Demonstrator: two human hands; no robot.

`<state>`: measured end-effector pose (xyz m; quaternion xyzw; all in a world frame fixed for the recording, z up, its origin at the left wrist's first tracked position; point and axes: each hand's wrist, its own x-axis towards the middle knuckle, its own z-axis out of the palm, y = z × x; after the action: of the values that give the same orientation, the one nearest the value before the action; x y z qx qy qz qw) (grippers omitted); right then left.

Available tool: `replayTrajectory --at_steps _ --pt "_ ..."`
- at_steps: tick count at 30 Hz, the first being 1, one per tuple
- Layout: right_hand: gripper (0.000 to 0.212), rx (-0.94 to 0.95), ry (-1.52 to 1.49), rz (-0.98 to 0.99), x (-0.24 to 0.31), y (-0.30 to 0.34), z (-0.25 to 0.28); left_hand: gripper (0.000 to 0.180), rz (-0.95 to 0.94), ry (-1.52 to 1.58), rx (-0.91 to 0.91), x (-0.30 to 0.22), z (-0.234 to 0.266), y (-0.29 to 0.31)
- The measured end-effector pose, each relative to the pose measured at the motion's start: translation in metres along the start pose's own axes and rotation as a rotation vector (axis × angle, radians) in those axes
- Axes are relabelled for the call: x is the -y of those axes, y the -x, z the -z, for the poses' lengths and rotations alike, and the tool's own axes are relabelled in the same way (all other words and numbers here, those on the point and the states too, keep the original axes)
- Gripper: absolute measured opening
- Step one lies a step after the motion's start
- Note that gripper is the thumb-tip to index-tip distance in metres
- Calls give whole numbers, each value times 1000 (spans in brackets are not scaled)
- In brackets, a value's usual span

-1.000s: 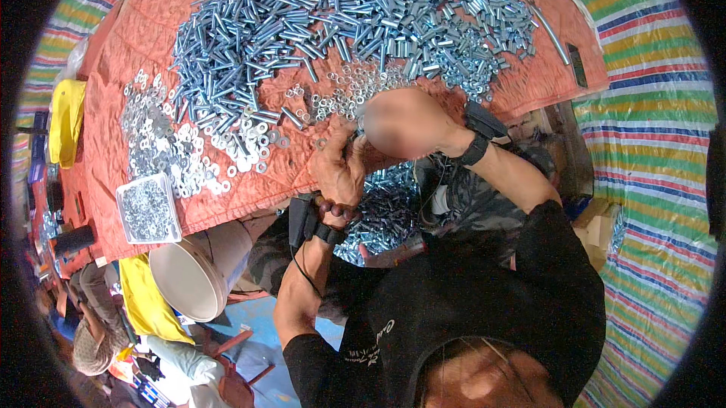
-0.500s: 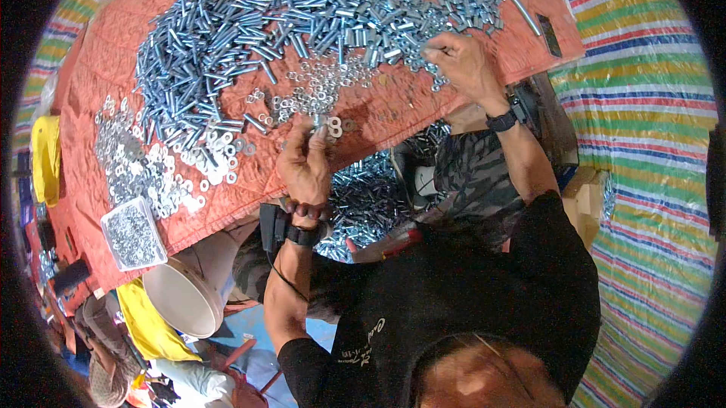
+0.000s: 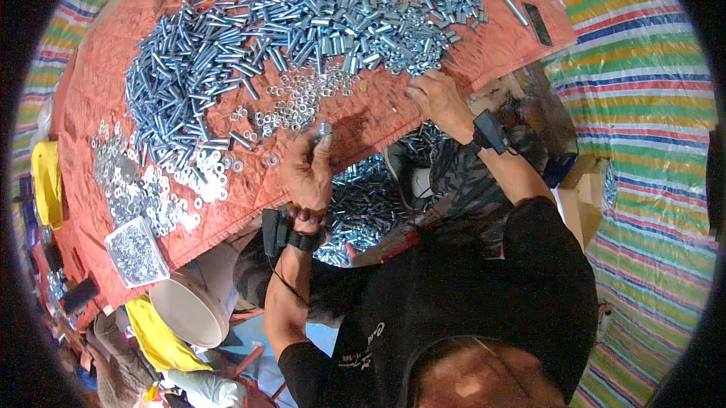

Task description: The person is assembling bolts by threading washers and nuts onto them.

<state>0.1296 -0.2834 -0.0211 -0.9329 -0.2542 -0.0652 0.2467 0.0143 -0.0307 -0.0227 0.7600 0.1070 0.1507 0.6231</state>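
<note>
Head view, left hand (image 3: 306, 175): pinching a small metal piece (image 3: 324, 130), lower end lost behind the thumb
Right hand (image 3: 440, 104): fingers curled, honestly can't tell if it's gripping anything
Nuts (image 3: 425, 62): just past the right fingertips
Rings (image 3: 306, 99): just beyond the left hand, too small to count
</note>
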Motion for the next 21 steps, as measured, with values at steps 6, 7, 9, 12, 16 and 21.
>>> replayTrajectory --at_steps 6,7,9,12,16,21 --pt "13 61 -287 -36 39 -20 -6 19 107 -36 91 -6 2 -2" --pt "13 65 -289 -31 46 -22 -9 19 109 -37 85 -5 1 -2" --pt "14 114 -822 -135 61 -27 -14 14 -17 6 22 1 -4 -3" --pt "17 170 -821 -109 94 -35 -9 12 -36 -18 35 2 -2 -3" --pt "27 232 -758 8 111 -37 -10 10 -71 -72 41 -9 0 -5" --pt "25 156 -503 396 118 -38 -12 11 -115 -183 46 -9 10 -3"
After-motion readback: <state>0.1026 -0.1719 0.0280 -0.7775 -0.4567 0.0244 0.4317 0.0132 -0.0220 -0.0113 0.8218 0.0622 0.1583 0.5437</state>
